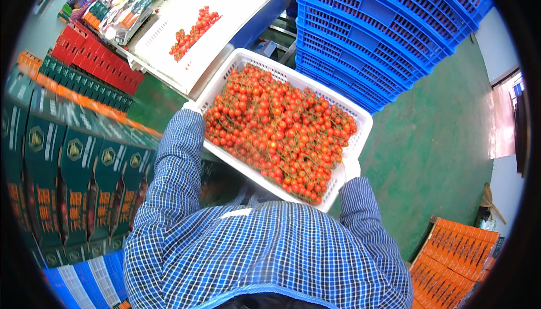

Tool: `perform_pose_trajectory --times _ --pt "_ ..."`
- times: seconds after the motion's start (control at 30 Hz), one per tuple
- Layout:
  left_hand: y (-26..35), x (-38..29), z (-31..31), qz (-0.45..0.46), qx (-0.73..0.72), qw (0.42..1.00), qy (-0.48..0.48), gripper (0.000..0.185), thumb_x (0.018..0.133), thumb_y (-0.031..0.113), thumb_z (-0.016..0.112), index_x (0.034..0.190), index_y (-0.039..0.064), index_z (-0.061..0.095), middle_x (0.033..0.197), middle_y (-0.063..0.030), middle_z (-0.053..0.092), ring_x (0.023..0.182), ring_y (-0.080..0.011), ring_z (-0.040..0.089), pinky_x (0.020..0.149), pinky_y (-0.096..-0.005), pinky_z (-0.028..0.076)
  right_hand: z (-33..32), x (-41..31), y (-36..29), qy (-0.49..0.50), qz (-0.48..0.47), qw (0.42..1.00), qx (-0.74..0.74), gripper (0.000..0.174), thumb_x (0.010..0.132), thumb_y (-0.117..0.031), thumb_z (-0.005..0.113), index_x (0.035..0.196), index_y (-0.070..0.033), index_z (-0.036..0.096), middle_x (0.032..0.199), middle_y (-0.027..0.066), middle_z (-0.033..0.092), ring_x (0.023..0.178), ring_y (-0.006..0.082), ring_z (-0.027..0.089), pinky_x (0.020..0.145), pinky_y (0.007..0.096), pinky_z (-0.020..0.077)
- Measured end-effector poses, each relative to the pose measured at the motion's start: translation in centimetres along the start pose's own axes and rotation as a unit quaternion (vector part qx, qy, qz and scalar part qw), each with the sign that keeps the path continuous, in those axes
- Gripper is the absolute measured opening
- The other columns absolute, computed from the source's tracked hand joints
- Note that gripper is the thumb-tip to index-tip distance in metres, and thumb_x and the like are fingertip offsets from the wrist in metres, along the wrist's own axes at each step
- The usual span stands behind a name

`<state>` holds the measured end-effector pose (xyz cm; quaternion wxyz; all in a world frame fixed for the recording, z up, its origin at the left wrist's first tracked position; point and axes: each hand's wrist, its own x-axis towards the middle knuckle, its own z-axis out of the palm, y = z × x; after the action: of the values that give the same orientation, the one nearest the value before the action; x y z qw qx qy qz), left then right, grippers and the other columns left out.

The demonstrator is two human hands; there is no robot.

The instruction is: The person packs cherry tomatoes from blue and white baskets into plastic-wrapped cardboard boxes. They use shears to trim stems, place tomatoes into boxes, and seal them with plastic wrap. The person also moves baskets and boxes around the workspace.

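Note:
A white plastic crate point(366, 128) full of red cherry tomatoes on green stems is held up in front of my body. My left hand point(192, 106), in a white glove, grips its left end. At the right end my right hand point(351, 168), gloved in white too, is closed on the rim. The fingers of both hands are mostly hidden. Beyond the crate, a larger white perforated tray point(158, 47) lies on a metal-edged table, with a small heap of cherry tomatoes point(192, 34) in it.
Stacked blue plastic crates point(363, 43) with red contents rise just beyond the held crate. Dark green cartons point(76, 152) stand close at my left, with red cartons point(93, 55) behind. Orange cartons point(456, 258) are at lower right on the green floor point(427, 148). A person point(78, 12) is far left.

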<state>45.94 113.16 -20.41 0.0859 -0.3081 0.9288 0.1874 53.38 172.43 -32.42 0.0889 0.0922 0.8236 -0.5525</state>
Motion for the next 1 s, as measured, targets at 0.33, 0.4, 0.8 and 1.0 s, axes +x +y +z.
perform_pose_trajectory --times 0.33,0.4,0.8,1.0 --pt "-4.8 4.8 5.1 0.049 -0.051 0.994 0.079 0.038 0.084 0.015 0.063 0.121 0.010 0.055 0.113 -0.0204 0.062 0.104 -0.0352 0.062 0.093 -0.0426 0.049 1.0 -1.1 1.4 0.090 0.164 0.923 0.337 0.049 0.076 0.006 0.048 0.125 0.004 0.055 0.123 0.0135 0.061 0.114 0.0244 0.057 0.098 0.0328 0.0440" --pt "-5.2 4.6 5.6 0.029 -0.049 0.996 0.071 0.041 0.083 0.013 0.063 0.122 0.010 0.051 0.111 -0.0209 0.063 0.103 -0.0360 0.062 0.091 -0.0428 0.049 1.1 -1.4 1.1 0.098 0.169 0.912 0.360 0.050 0.075 0.003 0.050 0.125 0.006 0.054 0.120 0.0138 0.061 0.110 0.0256 0.058 0.096 0.0343 0.0457" --pt "-2.4 2.3 -3.5 0.089 -0.421 0.903 0.010 0.030 0.074 -0.013 0.061 0.102 0.000 0.063 0.086 -0.0115 0.067 0.082 -0.0194 0.066 0.077 -0.0310 0.055 -4.7 -2.0 -1.7 -0.048 0.252 0.864 0.434 0.042 0.069 -0.012 0.059 0.106 0.007 0.056 0.093 0.0177 0.060 0.084 0.0355 0.061 0.078 0.0468 0.0545" --pt "-2.1 -0.1 -6.0 0.176 -0.280 0.943 0.035 0.023 0.076 0.002 0.068 0.099 0.003 0.069 0.079 -0.0036 0.066 0.072 -0.0089 0.059 0.069 -0.0245 0.048 -3.9 -5.0 -4.7 0.052 0.207 0.910 0.356 0.047 0.067 -0.014 0.056 0.109 0.006 0.054 0.087 0.0188 0.059 0.079 0.0369 0.061 0.073 0.0485 0.0560"
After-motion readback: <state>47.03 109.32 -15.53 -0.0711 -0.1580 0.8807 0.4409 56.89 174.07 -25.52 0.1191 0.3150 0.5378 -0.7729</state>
